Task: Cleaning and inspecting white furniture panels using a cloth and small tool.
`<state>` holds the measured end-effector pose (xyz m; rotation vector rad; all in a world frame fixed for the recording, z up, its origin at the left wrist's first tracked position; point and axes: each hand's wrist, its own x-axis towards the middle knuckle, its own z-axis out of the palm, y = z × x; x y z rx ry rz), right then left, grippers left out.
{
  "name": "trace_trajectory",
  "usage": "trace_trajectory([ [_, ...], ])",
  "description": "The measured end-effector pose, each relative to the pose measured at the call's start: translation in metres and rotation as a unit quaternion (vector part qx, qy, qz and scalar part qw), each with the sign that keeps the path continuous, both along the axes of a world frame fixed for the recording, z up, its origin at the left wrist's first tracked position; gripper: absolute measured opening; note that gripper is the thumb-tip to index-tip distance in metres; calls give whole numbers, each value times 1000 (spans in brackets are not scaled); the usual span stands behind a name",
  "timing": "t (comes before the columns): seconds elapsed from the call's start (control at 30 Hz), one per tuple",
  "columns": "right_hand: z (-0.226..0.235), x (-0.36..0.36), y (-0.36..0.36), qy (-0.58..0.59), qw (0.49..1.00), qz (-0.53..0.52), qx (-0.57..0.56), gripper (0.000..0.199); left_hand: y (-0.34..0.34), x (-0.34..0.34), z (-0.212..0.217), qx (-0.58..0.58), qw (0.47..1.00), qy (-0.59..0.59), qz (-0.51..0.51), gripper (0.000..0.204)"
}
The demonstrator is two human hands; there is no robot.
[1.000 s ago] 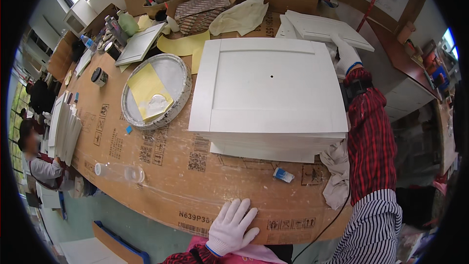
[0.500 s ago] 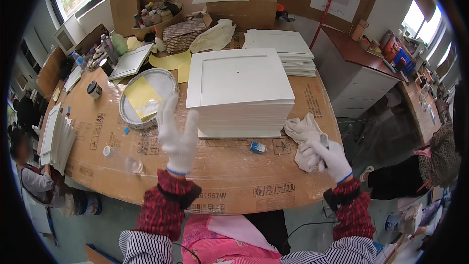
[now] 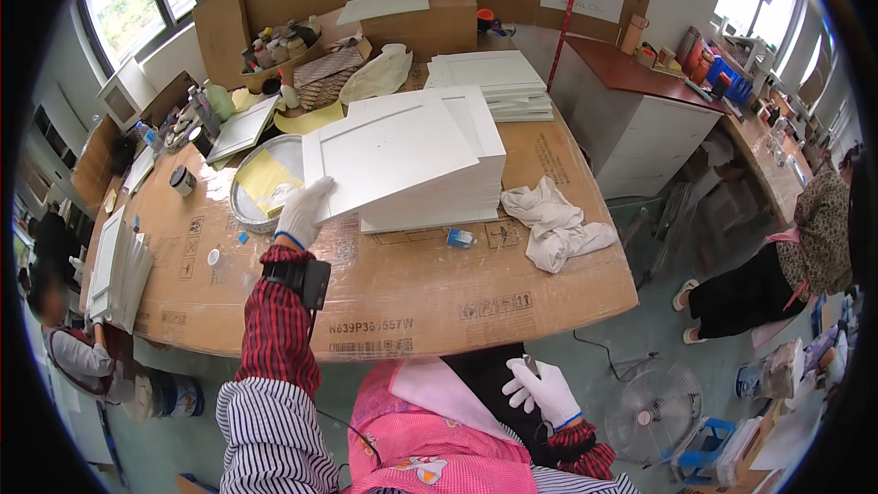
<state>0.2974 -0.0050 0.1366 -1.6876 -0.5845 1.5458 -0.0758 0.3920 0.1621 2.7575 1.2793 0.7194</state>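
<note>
My left hand (image 3: pixel 304 212), in a white knit glove, grips the near left corner of a white framed panel (image 3: pixel 393 151). That panel lies skewed and tilted on top of a stack of similar white panels (image 3: pixel 434 206), overhanging it on the left. My right hand (image 3: pixel 547 393), also gloved, is held low in front of my apron, off the table. A small dark grey object (image 3: pixel 530 364) shows at its thumb and forefinger; its kind is unclear. The other fingers are partly spread. A crumpled white cloth (image 3: pixel 560 229) and a small blue-and-white block (image 3: pixel 461 238) lie right of the stack.
A round tub (image 3: pixel 247 210) with yellow sandpaper-like sheet stands left of the stack. A dark jar (image 3: pixel 183 181) is farther left. More white panels (image 3: pixel 489 82) lie behind. A floor fan (image 3: pixel 651 412) stands at right. Other people (image 3: pixel 78 348) are at both sides.
My left hand has come down and taken the top panel's corner, turning the panel askew leftward. My right hand has left the cloth and dropped toward my lap. The view has shifted.
</note>
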Motion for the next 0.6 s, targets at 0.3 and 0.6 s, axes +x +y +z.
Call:
trace_trajectory([
  [0.3,-13,-10,5,-11,984,-121,130,37,-239,-47,-32,-451,592,-646,169,45],
  [0.6,-27,1,25,-116,966,-178,149,23,-300,-30,-23,-599,623,-476,166,45],
])
